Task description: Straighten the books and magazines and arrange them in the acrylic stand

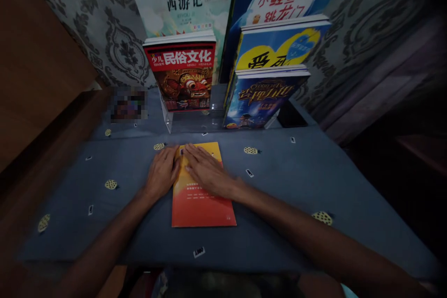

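Note:
A thin book with a yellow, orange and red cover [204,214] lies closed on the cloth-covered table, its print upside down to me. My right hand [206,170] rests palm down on the upper part of the cover, fingers stretched out towards the top left corner. Along the book's upper left edge lies my left hand [161,171], fingers together and extended, touching the edge. Neither hand grips the book; the underside of the left fingers is hidden.
Behind the book, a clear stand [169,118] carries a red-topped book [186,77]. To its right are a dark blue book [261,98] and a yellow-and-blue one [279,46]. Larger books [185,2] rise behind. A blurred patch [128,104] sits at the back left.

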Demonstrator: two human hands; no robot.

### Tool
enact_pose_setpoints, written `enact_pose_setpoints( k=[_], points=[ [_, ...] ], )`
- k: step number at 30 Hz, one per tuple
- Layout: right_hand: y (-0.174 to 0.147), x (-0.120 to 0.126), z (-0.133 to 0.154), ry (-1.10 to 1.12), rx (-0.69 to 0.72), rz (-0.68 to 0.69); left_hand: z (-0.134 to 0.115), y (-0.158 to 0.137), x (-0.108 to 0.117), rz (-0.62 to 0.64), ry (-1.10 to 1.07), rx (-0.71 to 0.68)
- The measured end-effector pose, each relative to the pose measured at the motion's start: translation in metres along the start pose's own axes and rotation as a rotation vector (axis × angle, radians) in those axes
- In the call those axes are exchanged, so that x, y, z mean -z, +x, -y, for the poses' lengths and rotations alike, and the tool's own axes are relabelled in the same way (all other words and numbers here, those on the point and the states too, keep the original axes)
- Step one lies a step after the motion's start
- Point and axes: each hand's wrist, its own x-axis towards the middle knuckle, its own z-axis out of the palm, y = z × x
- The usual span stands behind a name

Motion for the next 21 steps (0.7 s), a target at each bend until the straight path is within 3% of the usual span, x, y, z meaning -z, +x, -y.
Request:
enact_pose_setpoints(
  k=[6,10,16,21],
  points=[
    [-0.024,0.011,-0.041,-0.036,-0.129,-0.078,-0.001,0.001,0.003,0.039,0.049,-0.010],
    [-0.031,0.013,-0.058,0.080,-0.108,-0.138,0.002,0.001,0.001,0.068,0.051,-0.035],
    [-0.034,0.013,-0.070,0.285,-0.072,-0.150,-0.001,0.003,0.004,0.251,0.136,-0.141],
    [-0.034,0.012,-0.073,0.350,-0.082,-0.165,-0.021,0.007,0.003,0.390,0.111,-0.300]
  ],
)
